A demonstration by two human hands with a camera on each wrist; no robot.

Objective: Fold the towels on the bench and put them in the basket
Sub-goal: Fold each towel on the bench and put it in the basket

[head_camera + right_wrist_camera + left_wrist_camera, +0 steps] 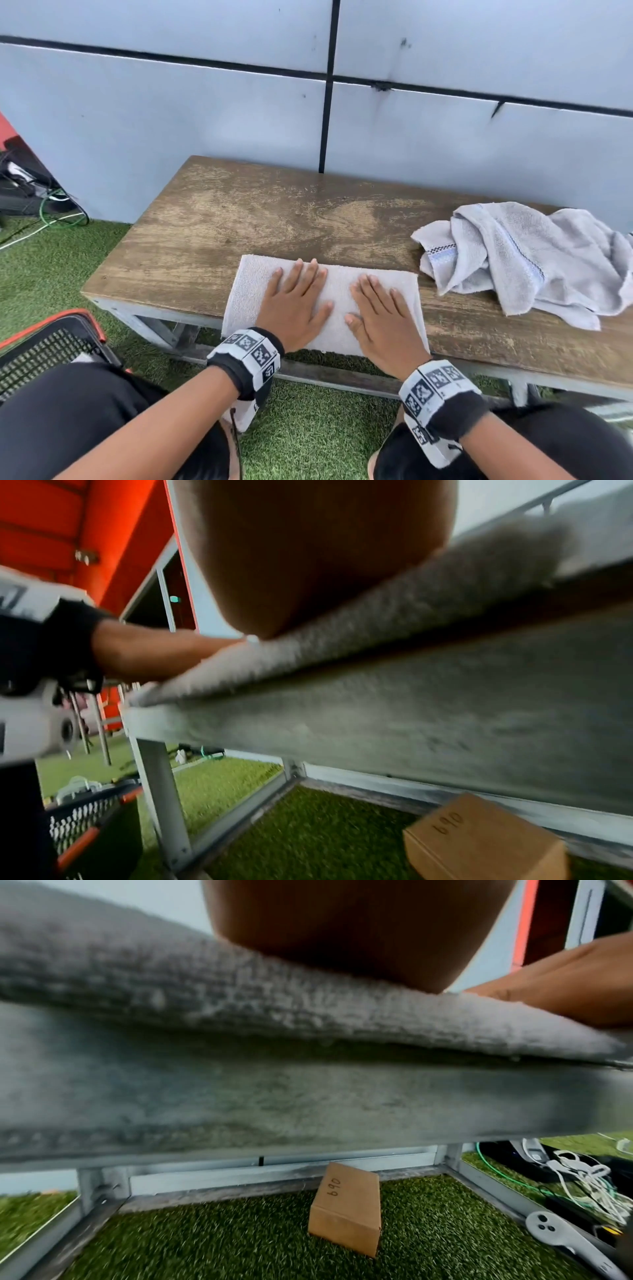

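A folded grey towel [250, 291] lies flat at the front edge of the wooden bench [260, 212]. My left hand [294, 301] and right hand [380, 311] both press on it, palms down, fingers straight and spread. In the wrist views the towel's near edge [274, 1010] [394, 620] shows under each palm, above the bench's metal rail. A second grey towel [534, 257] lies crumpled on the bench to the right. The black mesh basket [51, 346] with an orange rim stands on the grass at lower left.
A grey panelled wall [205, 113] runs right behind the bench. Cables [51, 209] and dark gear lie on the green turf at far left. Under the bench sits a small cardboard box [346, 1207], with a white controller [561, 1237] beside it.
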